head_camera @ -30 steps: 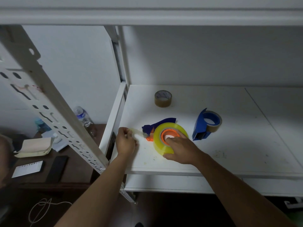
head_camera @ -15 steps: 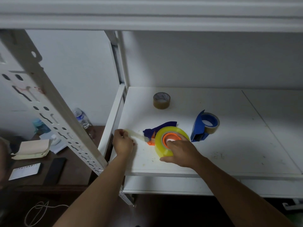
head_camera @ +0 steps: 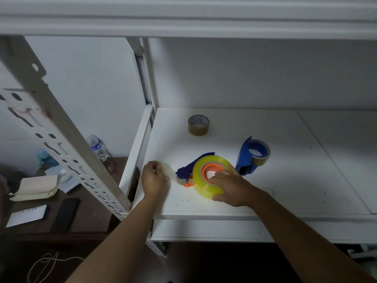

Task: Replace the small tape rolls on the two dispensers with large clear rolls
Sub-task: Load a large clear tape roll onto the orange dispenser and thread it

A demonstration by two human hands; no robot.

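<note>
My right hand point(head_camera: 230, 185) presses flat on the large clear roll point(head_camera: 211, 177), glossy yellowish tape seated on the orange hub of the near dispenser point(head_camera: 188, 173), holding it steady on the white shelf point(head_camera: 285, 180). Left of the roll, my left hand point(head_camera: 153, 177) pinches the thin, filmy tape end point(head_camera: 169, 169) with curled fingers, drawing it out past the dispenser's mouth (threading, I judge). Just right of the roll stands the second dispenser point(head_camera: 250, 158), blue plastic, carrying a small brown roll not yet swapped. Behind the roll, apart, a loose small brown roll point(head_camera: 198, 125) lies flat.
</note>
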